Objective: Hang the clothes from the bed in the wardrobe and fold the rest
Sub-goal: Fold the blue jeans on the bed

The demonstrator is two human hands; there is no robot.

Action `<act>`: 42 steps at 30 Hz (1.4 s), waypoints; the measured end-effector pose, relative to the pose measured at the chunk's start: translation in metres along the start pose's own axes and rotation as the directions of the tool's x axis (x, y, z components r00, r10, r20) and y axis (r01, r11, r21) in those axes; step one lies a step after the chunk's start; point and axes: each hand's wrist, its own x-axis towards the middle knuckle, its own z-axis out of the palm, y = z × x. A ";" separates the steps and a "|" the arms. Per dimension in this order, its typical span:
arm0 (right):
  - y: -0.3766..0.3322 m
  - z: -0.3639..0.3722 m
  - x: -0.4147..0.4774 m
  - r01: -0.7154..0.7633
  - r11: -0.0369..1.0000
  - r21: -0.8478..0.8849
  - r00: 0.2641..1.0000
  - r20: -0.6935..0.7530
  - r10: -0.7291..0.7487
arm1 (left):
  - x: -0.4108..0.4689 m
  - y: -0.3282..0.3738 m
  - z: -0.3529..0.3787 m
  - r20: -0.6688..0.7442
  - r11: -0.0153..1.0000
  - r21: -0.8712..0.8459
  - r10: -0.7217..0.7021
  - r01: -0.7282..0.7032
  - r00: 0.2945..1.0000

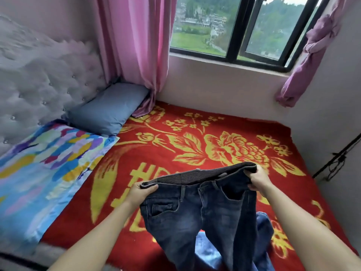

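I hold a pair of dark blue jeans [203,212] up over the bed, waistband spread wide and legs hanging down. My left hand [141,192] grips the waistband's left end. My right hand [257,179] grips its right end. Beneath the jeans, a lighter blue denim garment [261,231] lies crumpled on the red blanket with yellow flowers [175,141]. No wardrobe is in view.
A blue-grey pillow [109,108] and a multicoloured quilt [43,165] lie by the tufted headboard [45,79] on the left. Pink curtains [136,47] hang beside the window [234,28] behind the bed. A black rod [336,155] leans against the right wall.
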 end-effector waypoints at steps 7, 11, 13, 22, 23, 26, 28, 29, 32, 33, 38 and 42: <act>-0.110 0.129 0.025 0.234 0.930 -0.284 0.971 0.029 -0.236 | 0.030 -0.010 -0.107 -0.159 0.998 -0.067 -0.008 -0.003 0.987; -0.230 0.245 0.024 0.389 0.859 -0.332 0.920 0.101 -0.378 | 0.067 0.007 -0.210 -0.339 0.986 -0.163 -0.019 -0.038 0.941; -0.304 0.307 0.018 0.488 0.830 -0.270 0.873 0.127 -0.471 | 0.086 0.021 -0.272 -0.484 0.953 -0.282 -0.040 -0.113 0.874; -0.441 0.517 -0.031 0.650 0.760 -0.012 0.653 0.520 -0.551 | 0.126 0.006 -0.468 -0.803 0.985 -0.123 -0.171 0.122 0.571; -0.414 0.524 -0.029 0.648 0.758 -0.081 0.664 0.548 -0.509 | 0.123 -0.012 -0.464 -0.799 0.970 -0.105 -0.214 0.220 0.561; -0.315 0.520 -0.019 0.497 0.803 -0.329 0.760 0.611 -0.221 | 0.114 -0.068 -0.439 -0.730 0.891 -0.130 -0.383 0.436 0.566; -0.253 0.505 -0.013 0.391 0.780 -0.488 0.798 0.602 -0.023 | 0.110 -0.097 -0.414 -0.670 0.843 -0.106 -0.452 0.527 0.589; -0.227 0.495 -0.011 0.355 0.762 -0.541 0.807 0.589 0.043 | 0.108 -0.107 -0.403 -0.647 0.827 -0.091 -0.472 0.555 0.599; -0.165 0.464 -0.011 0.253 0.744 -0.618 0.818 0.547 0.177 | 0.111 -0.127 -0.368 -0.583 0.803 -0.018 -0.492 0.595 0.646; -0.149 0.455 -0.010 0.228 0.749 -0.622 0.822 0.536 0.195 | 0.114 -0.130 -0.356 -0.563 0.800 0.013 -0.489 0.599 0.666; -0.077 0.404 0.004 0.064 0.773 -0.632 0.839 0.453 0.301 | 0.136 -0.135 -0.291 -0.452 0.765 0.211 -0.476 0.609 0.755; -0.027 0.387 0.016 -0.015 0.748 -0.663 0.848 0.388 0.361 | 0.147 -0.144 -0.246 -0.368 0.728 0.299 -0.508 0.617 0.779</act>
